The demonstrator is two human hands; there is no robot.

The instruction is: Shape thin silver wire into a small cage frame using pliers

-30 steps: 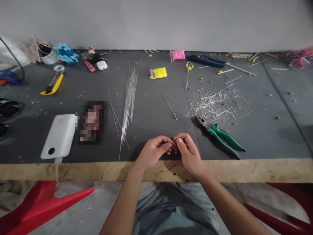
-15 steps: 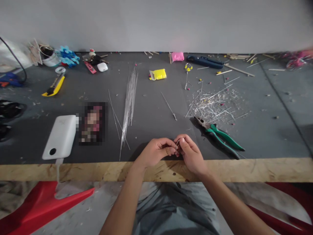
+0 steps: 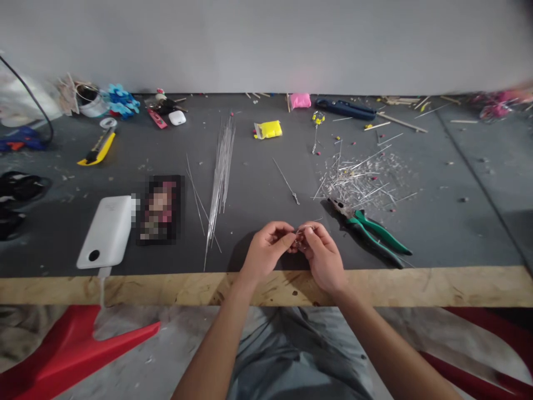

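Note:
Thin silvery wire [image 3: 305, 228] runs between my two hands, near the table's front edge. My left hand [image 3: 268, 248] pinches it with thumb and fingers from the left. From the right, my right hand [image 3: 323, 254] grips it under the thumb, fingers curled. Most of the wire is hidden by my fingers. Just beyond my hands lies a short wire with a twisted end [image 3: 286, 181]. A pair of green-handled pliers [image 3: 366, 230] rests to the right of my right hand, jaws toward the back. To the left stretches a bundle of long straight wires [image 3: 221, 166].
Cut wire pieces [image 3: 358, 180] lie scattered behind the pliers. Farther back are a yellow clay packet [image 3: 268, 129], a pink packet [image 3: 300, 100] and a dark blue tool [image 3: 345, 109]. On the left are a white power bank [image 3: 106, 230], a blurred-out rectangle [image 3: 160, 210] and a yellow cutter [image 3: 100, 147].
My fingers have shifted on the wire, and the left hand has turned with its thumb now on top. A wire end now sticks out above the right hand. The view has tilted slightly.

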